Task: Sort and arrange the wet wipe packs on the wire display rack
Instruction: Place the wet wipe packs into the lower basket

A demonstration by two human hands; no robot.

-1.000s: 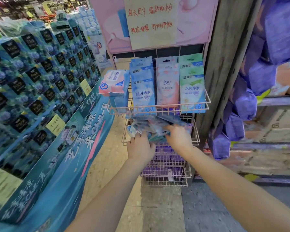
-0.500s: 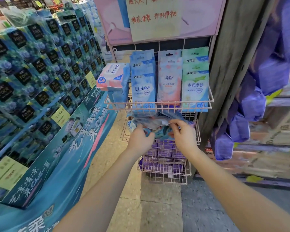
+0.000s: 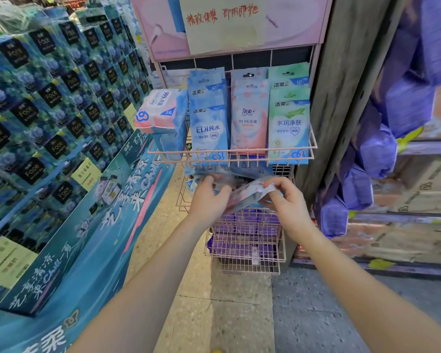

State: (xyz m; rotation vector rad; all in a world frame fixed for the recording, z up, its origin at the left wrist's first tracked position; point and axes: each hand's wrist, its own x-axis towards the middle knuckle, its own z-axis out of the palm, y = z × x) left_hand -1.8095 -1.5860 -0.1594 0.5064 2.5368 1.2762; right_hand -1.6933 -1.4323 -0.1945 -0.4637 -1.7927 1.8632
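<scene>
A pink wire display rack stands ahead. Its top shelf holds upright rows of blue packs, pink packs and green packs, plus a larger pink-and-blue pack lying tilted at the left end. Below it, at the second shelf, both hands hold a small bundle of flat wipe packs. My left hand grips its left side and my right hand pinches its right end. More loose packs lie behind the hands, partly hidden.
The lower wire baskets hold purple packs. A tall blue display of boxed tissues fills the left side. A grey pillar and hanging purple bags stand on the right. Tiled floor lies beneath my arms.
Both hands have lifted a bundle of packs up from the second shelf, and the right hand has shifted to pinch its right end. The view has moved closer to the rack.
</scene>
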